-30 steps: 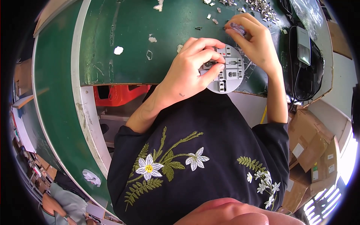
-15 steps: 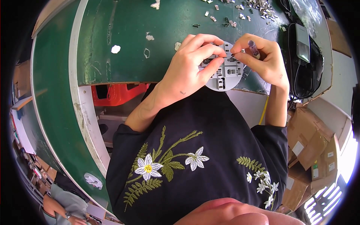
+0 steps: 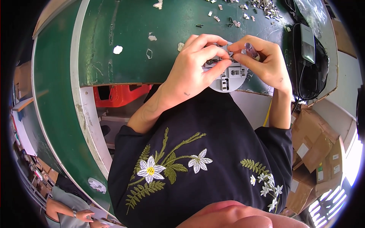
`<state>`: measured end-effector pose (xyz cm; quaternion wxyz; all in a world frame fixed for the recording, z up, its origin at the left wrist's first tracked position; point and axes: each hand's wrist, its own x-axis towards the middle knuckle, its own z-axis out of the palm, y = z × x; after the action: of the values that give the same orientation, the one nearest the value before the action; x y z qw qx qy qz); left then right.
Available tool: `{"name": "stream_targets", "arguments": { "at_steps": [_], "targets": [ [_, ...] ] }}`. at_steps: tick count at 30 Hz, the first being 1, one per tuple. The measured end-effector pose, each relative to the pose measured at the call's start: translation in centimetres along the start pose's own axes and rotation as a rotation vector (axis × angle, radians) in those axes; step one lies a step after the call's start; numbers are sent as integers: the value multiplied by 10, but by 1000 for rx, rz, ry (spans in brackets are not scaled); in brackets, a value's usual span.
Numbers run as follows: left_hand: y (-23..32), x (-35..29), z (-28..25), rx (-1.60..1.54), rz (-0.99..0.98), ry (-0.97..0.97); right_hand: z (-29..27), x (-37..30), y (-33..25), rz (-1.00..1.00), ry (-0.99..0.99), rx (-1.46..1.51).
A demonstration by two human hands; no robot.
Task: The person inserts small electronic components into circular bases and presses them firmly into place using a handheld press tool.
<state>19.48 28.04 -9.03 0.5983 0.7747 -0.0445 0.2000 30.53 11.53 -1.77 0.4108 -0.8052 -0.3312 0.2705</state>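
A round light-grey plastic part (image 3: pixel 236 82) with raised blocks and slots lies at the front edge of the green table. My left hand (image 3: pixel 195 62) reaches over its left side, thumb and forefinger pinched together on something too small to name. My right hand (image 3: pixel 268 62) is closed at the part's upper right, its thumb and forefinger meeting my left fingertips. A tool with a translucent purple handle (image 3: pixel 252 52), like a small screwdriver, is tucked in my right hand, handle end upward. My fingers hide the upper middle of the grey part.
Several small metal clips (image 3: pixel 268 9) lie scattered at the far right. White scraps (image 3: pixel 118 49) dot the green table (image 3: pixel 125 22). A grey device with a cable (image 3: pixel 307 43) rests on a black case at right. Below the table is a red bin (image 3: pixel 119 95). Another person's arm (image 3: pixel 61 208) shows lower left.
My right hand has shifted slightly left, bringing its fingertips to those of my left hand, and the purple handle moved with it. At lower left, the other person's hands have moved.
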Motion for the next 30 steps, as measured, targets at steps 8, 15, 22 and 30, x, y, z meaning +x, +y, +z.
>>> {"name": "stream_targets", "arguments": {
  "at_steps": [8,15,22,30],
  "targets": [
    [-2,-2,-3,-16,-10,14,8,-6,-16,163,3,-40],
    [0,-5,-6,29,1,27,25,-9,-8,-221,87,-385],
    [0,-6,-6,50,28,55,34,-10,-5,-321,108,-550],
    [-2,-8,-6,38,34,57,40,-15,-9,-318,94,-766]
  ]
}}
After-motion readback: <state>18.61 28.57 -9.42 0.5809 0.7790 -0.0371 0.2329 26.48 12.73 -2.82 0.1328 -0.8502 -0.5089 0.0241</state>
